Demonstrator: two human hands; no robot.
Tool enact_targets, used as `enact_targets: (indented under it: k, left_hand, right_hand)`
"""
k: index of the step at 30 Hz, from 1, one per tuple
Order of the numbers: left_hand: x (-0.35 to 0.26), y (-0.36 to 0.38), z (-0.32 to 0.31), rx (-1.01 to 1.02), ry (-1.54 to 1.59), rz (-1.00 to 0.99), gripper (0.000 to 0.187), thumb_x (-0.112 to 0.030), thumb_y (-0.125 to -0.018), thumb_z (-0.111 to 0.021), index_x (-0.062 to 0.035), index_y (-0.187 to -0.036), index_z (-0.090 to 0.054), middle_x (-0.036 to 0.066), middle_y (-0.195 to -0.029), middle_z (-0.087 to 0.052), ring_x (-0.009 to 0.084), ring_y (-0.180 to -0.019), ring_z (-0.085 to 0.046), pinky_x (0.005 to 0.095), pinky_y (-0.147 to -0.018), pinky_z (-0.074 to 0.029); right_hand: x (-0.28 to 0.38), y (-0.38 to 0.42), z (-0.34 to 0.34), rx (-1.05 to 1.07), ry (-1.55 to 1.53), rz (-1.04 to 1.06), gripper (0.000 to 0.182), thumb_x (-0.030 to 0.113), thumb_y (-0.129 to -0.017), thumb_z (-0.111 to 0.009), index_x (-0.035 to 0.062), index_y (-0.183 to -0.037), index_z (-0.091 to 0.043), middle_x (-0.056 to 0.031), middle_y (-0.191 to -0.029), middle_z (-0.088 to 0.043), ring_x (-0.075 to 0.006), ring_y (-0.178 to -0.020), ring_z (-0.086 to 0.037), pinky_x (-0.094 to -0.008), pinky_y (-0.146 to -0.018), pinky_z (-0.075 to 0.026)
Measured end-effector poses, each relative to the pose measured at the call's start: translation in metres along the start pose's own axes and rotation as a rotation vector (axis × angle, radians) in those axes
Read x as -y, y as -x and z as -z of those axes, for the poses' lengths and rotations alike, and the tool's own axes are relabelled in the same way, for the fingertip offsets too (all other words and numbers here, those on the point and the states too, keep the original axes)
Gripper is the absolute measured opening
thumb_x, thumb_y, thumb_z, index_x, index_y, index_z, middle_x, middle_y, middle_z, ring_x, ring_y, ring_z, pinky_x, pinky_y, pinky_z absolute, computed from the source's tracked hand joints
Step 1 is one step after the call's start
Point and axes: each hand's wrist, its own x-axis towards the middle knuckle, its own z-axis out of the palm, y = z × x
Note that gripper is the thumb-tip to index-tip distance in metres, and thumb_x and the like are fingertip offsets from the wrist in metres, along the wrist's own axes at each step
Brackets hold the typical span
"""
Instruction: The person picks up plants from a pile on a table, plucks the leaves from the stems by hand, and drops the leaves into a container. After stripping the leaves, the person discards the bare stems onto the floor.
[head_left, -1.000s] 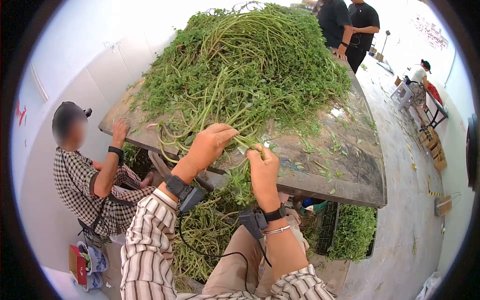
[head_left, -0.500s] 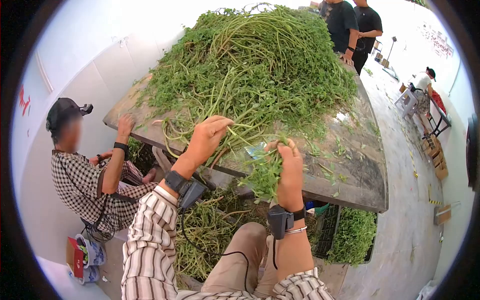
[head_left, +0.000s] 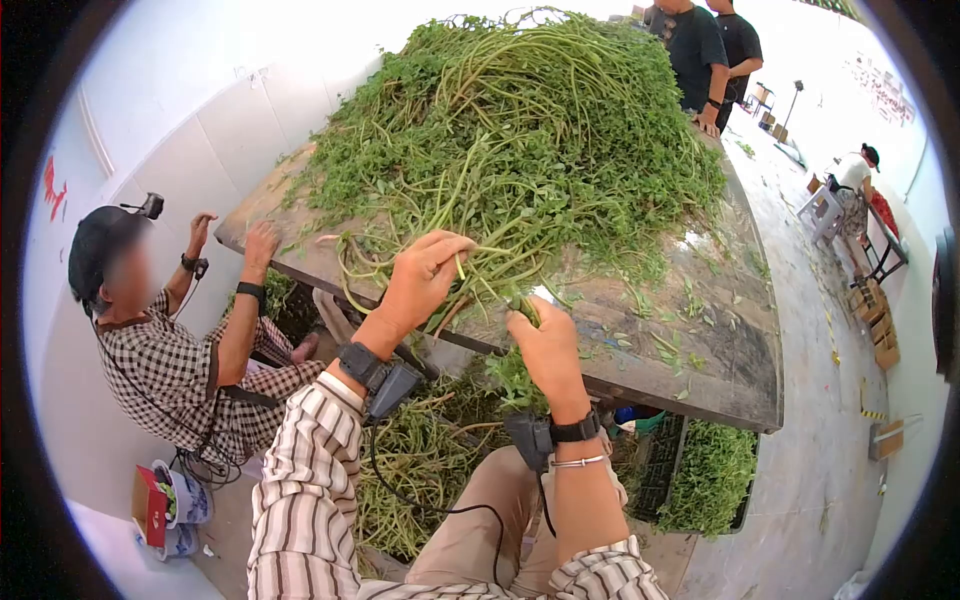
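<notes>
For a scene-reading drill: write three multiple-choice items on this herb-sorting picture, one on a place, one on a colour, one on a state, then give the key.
1. Where does the big pile of greens lie?
A. on the table
B. on the floor
C. in a sink

2. What colour are the stripes on the wearer's sleeve?
A. blue on yellow
B. brown on white
C. solid black

3. What is the right hand doing?
A. resting flat and empty
B. gripping a knife
C. closed on a bunch of leafy stems

Key: 1 A, the heap covers the tabletop's far part; 2 B, brown stripes run over pale cloth; 3 C, the fingers wrap the stems at the table's edge, while the left hand pinches stalks drawn from the pile.
</notes>
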Motion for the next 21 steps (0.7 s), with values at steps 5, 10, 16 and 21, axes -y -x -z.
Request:
enact_targets:
  k: [5, 10, 16, 21]
  left_hand:
    - [0.004, 0.006, 0.002, 0.058, -0.009, -0.102, 0.017, 0.003, -0.082, -0.056, -0.0001, -0.097, -0.063, 0.011, -0.095, -0.061, 0.0244, -0.083, -0.06, 0.0316, -0.07, -0.049]
    - [0.019, 0.004, 0.001, 0.011, -0.101, -0.134, 0.014, 0.002, -0.084, -0.056, 0.0014, -0.096, -0.062, 0.009, -0.093, -0.061, 0.0227, -0.08, -0.06, 0.0296, -0.068, -0.048]
    - [0.027, -0.014, 0.004, -0.111, 0.054, 0.22, 0.014, -0.001, -0.086, -0.054, 0.0019, -0.097, -0.061, 0.009, -0.091, -0.06, 0.0195, -0.079, -0.06, 0.0271, -0.066, -0.047]
    - [0.025, -0.026, -0.003, -0.172, 0.056, 0.311, 0.041, -0.006, -0.086, -0.056, 0.0002, -0.125, -0.047, 0.012, -0.112, -0.055, 0.0173, -0.087, -0.06, 0.0289, -0.073, -0.047]
  right_hand:
    - [0.02, 0.003, 0.004, -0.111, -0.082, 0.0, 0.015, 0.013, -0.082, -0.053, -0.0026, -0.082, -0.051, -0.0079, -0.062, -0.044, -0.0138, -0.057, -0.036, -0.0324, -0.053, -0.035]
    - [0.017, 0.005, 0.008, -0.172, -0.256, 0.032, 0.011, 0.012, -0.083, -0.052, 0.0005, -0.08, -0.053, 0.0, -0.063, -0.042, -0.0093, -0.057, -0.033, -0.0293, -0.05, -0.031]
    - [0.017, 0.003, 0.017, -0.213, -0.719, -0.005, 0.011, 0.012, -0.085, -0.053, 0.0028, -0.085, -0.059, 0.0055, -0.073, -0.044, -0.0062, -0.065, -0.035, -0.0239, -0.059, -0.03]
    - [0.024, 0.005, 0.018, -0.192, -0.71, -0.027, 0.015, 0.015, -0.089, -0.056, 0.002, -0.093, -0.06, 0.0009, -0.088, -0.056, -0.0086, -0.082, -0.048, -0.0237, -0.079, -0.037]
